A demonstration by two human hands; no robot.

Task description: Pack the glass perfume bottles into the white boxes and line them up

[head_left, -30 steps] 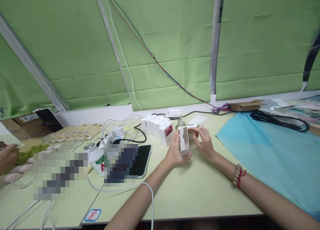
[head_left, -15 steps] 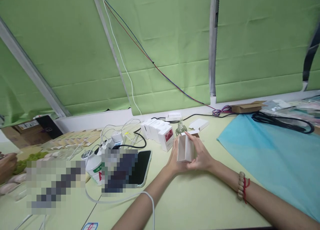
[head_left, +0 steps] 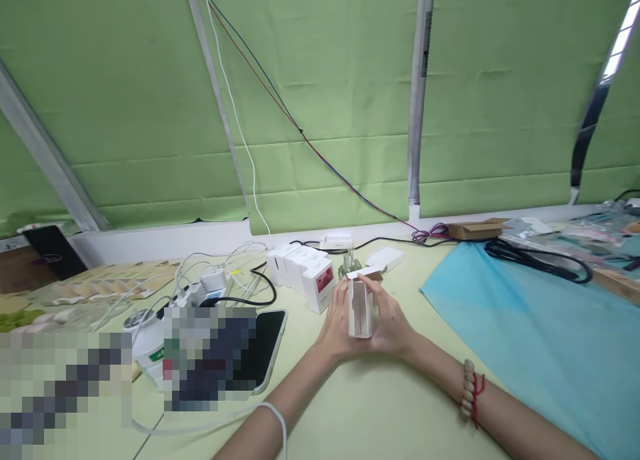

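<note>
Between my two hands is a small white cardboard box, its open end facing me and its inside showing bare. My left hand grips the box's left side, fingers closed along it. On the other side, my right hand holds the right wall, with fingers near the raised flap at the top. Just left of my hands stands a row of white boxes, the nearest with a red picture. Behind the held box are some clear greenish glass-like pieces, partly hidden by it.
A phone lies left of my left forearm, beside a white tub and tangled white cables. A white cable crosses that forearm. Blue sheeting covers the right side. An open brown carton and a black cable coil sit behind.
The box has turned in my hands so its open end faces me more squarely. The view has shifted, moving the table things leftward; the other person's hand at far left is out of view.
</note>
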